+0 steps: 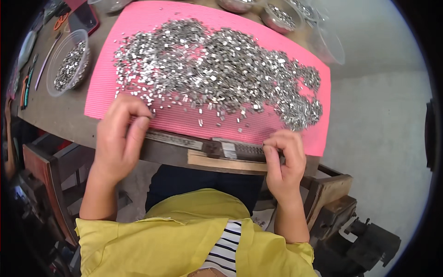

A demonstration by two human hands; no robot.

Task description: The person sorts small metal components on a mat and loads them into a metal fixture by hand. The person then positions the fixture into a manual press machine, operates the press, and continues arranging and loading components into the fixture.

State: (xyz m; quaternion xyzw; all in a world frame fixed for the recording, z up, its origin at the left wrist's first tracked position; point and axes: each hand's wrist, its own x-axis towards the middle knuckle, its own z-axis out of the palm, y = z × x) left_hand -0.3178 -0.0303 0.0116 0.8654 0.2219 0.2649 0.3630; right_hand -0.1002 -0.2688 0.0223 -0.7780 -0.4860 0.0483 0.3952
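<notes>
A wide heap of small shiny metal pieces (235, 69) lies spread over a pink ribbed mat (104, 99). My left hand (119, 138) is at the heap's near left edge, thumb and forefinger pinched together; what sits between the tips is too small to make out. Along the table's near edge runs a dark metal strip fixture (175, 140), with a row of small teeth or slots on its right part. My right hand (287, 159) is over that right end, its fingers curled into a pinch. A tiny dark bit shows at its fingertips, too small to name.
A clear plastic bowl (50, 74) of metal pieces stands at the left, beside a purple stick (44, 67), orange-handled scissors (61, 21) and a dark red-edged phone (84, 19). More bowls (277, 25) stand at the back right. A wooden strip (226, 162) lines the front edge.
</notes>
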